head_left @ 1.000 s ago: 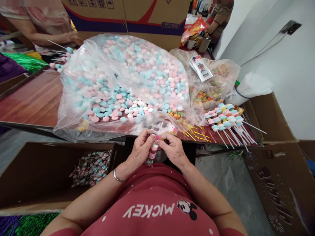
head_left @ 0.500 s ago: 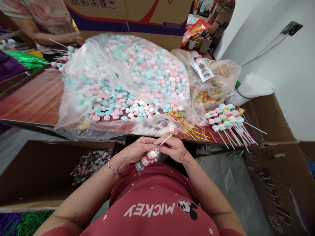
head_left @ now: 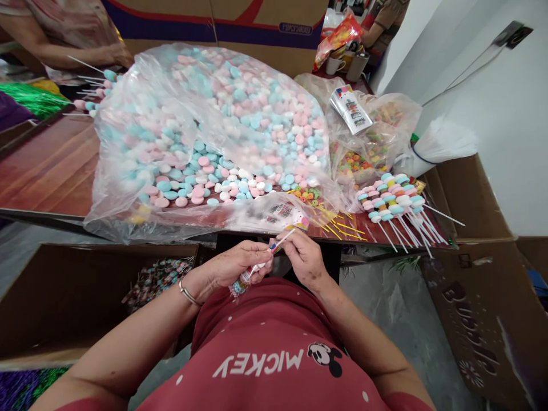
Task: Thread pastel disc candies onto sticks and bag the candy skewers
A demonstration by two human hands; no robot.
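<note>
Left hand (head_left: 240,264): our grip clasps the wrapped candy stick (head_left: 240,283), now covering more, apparently steadying it.
Right hand (head_left: 303,258): beside its upper end; grasp, we cannot tell.
Candy position: worktop's (head_left: 55,171) six o'clock.

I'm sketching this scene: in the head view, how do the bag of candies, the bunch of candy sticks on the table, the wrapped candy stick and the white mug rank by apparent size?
1. Bag of candies
2. Bunch of candy sticks
3. Wrapped candy stick, partly hidden by the left hand
4. White mug, farther back
</note>
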